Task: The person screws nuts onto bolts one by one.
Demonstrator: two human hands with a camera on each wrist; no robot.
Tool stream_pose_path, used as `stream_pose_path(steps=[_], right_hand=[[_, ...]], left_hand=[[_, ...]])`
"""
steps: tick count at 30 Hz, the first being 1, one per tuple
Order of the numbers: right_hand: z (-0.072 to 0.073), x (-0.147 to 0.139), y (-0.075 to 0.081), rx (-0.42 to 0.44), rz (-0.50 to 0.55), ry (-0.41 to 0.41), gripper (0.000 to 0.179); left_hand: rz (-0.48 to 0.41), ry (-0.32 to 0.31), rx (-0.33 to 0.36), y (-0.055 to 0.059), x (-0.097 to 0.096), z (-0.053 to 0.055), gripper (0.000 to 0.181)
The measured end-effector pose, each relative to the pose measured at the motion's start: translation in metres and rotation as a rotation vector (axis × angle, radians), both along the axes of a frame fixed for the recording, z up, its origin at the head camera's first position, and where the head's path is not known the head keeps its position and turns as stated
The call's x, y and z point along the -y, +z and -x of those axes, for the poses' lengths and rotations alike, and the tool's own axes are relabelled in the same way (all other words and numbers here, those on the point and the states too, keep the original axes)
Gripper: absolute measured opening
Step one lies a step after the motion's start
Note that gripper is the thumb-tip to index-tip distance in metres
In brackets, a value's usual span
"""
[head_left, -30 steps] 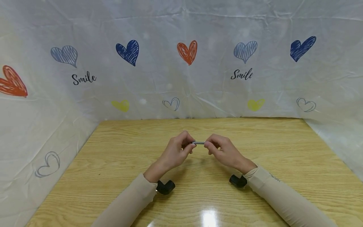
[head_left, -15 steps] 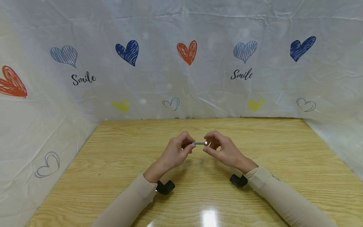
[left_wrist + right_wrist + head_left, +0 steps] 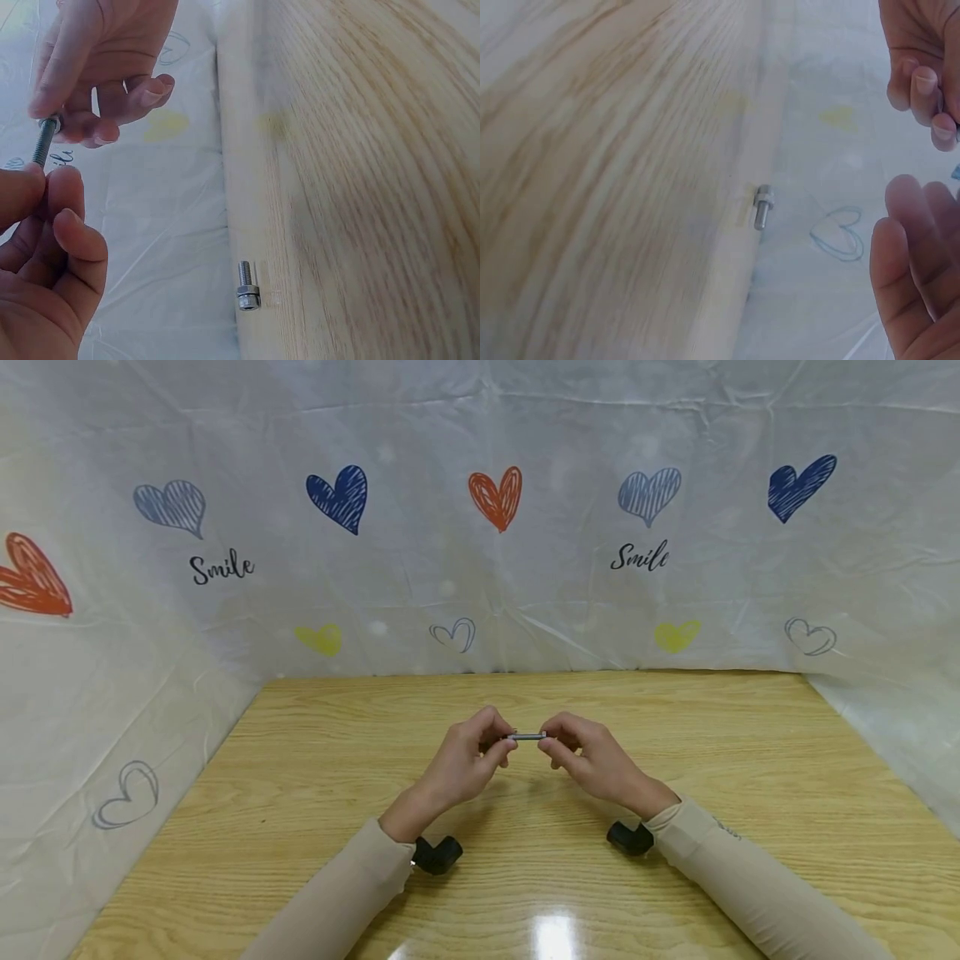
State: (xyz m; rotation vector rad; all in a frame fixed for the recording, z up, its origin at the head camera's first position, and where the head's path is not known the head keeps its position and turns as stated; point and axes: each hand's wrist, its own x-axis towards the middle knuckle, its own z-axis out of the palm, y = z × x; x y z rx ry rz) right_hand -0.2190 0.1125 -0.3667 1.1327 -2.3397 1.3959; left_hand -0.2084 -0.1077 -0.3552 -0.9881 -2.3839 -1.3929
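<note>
A thin threaded bolt [image 3: 528,737] lies level between both hands, above the table. My left hand [image 3: 465,764] pinches its left end between thumb and forefinger, which hides that end. Thumb and forefinger of my right hand [image 3: 596,762] pinch the right end, where a wider metal piece, a nut or the head, shows between the fingertips. In the left wrist view the threads of the bolt [image 3: 43,142] show plainly between the two hands. The right wrist view leaves most of the bolt behind fingers or outside the picture.
Under the hands spreads a wood-grain table [image 3: 315,793]. A white cloth [image 3: 555,568] with printed hearts hangs behind and at the sides. Black wrist pieces stick out beneath both sleeves. Both wrist views show another bolt [image 3: 247,289] near the table's edge, unseen in the head view.
Half a second ago the right thumb and forefinger were spread apart around the bolt's shiny right end. They have come together on it again. The left hand has kept its place.
</note>
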Motion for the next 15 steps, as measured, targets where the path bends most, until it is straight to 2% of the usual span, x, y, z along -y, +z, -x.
stream_pose_path(steps=[6,10,15], right_hand=[[0.0093,-0.0038,-0.0116,-0.012,-0.001,0.0,0.011],[0.0097,-0.0051,-0.0125,-0.011,-0.009,0.004,0.011],[0.0095,-0.0057,-0.012,0.03,-0.032,-0.015,0.008]], left_hand=[[0.021,-0.03,0.003,-0.0013,0.0004,0.0005,0.006],[0.041,-0.038,-0.002,-0.0016,0.0006,0.0005,0.006],[0.038,-0.029,-0.015,-0.002,0.0012,0.0011,0.006]])
